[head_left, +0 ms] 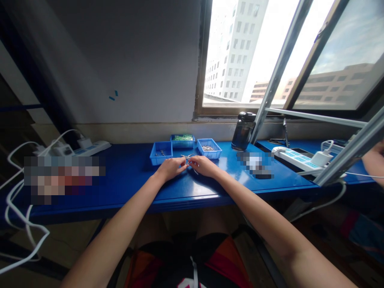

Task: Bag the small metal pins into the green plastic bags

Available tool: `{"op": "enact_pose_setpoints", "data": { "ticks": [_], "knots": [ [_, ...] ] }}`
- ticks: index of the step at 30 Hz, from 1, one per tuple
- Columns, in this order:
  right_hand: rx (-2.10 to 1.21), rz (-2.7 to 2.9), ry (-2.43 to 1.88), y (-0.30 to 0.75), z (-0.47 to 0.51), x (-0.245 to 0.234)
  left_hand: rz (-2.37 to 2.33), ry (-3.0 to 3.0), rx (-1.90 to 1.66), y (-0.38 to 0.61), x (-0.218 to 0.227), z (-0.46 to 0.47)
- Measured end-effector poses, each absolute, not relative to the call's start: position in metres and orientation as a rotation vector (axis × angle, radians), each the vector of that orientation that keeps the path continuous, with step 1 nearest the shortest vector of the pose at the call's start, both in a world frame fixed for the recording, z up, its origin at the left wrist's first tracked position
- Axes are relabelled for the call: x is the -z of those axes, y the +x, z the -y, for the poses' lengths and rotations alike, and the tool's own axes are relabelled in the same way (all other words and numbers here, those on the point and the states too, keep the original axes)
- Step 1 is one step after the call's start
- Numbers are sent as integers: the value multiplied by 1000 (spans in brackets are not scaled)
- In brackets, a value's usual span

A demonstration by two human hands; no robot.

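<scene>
Handling the slim metal pieces [188, 156] seems the step in hand — they sit between the hands over the blue table [126, 176], the right hand [202, 165] apparently pinching them, the left hand [171, 168] close against them, its grip impossible to tell — and the next move calls for fine, steady control.

No readable text here, tbh. Green packet [183, 137] at the back of the bench [126, 172] is too small to make out; white-and-pink print [187, 284] on the clothing [175, 262] below the bench is cut off.

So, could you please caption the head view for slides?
Left hand and right hand at thin silvery pieces, near three blue bins.
</scene>
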State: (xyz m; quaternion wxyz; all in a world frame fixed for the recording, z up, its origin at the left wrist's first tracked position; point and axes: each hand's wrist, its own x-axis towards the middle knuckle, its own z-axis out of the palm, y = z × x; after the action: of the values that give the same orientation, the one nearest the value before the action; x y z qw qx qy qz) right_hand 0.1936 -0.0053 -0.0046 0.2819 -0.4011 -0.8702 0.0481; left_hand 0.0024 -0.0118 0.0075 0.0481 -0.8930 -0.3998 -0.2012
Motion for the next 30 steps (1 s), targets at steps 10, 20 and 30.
{"op": "enact_pose_setpoints", "data": {
  "ticks": [10, 20, 30],
  "knots": [
    [-138, 2383, -978, 192, 12, 1, 1267, -2720, 551, 1, -4, 7],
    [-127, 2350, -1069, 198, 7, -2, 1365, -2645, 546, 1, -5, 9],
    [-159, 2330, -1172, 204, 7, -3, 1429, -2612, 549, 0, -4, 10]
  ]
}}
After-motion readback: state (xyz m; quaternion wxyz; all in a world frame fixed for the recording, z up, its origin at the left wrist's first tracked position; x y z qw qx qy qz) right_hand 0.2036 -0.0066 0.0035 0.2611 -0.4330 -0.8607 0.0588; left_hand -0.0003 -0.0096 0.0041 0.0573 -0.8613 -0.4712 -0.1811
